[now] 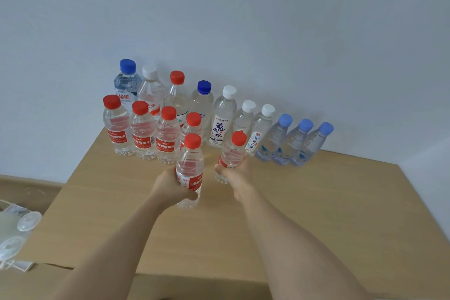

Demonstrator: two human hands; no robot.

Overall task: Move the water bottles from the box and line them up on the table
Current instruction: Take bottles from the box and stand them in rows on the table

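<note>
While left hand [170,189] fingers wrap ribbed clear plastic bottle [190,165], right hand [235,174] fingers clasp tilted red-capped bottle [232,153].

The red labels of the front-row bottles [168,140] read 深岩层泉水 in white, and the nearest bottle [190,173] shows the same line cut off after 深岩. Behind them, the blue-capped bottle [126,90] bears red 极熊 with its start hidden, a white-capped bottle [222,119] carries 苗山侗水 downward in dark blue, and a small bottle [258,134] reads 弘祥山泉. Print on the pale-blue bottles [282,143] is too small to read, and the tilted bottle [231,153] turns its label away.
</note>
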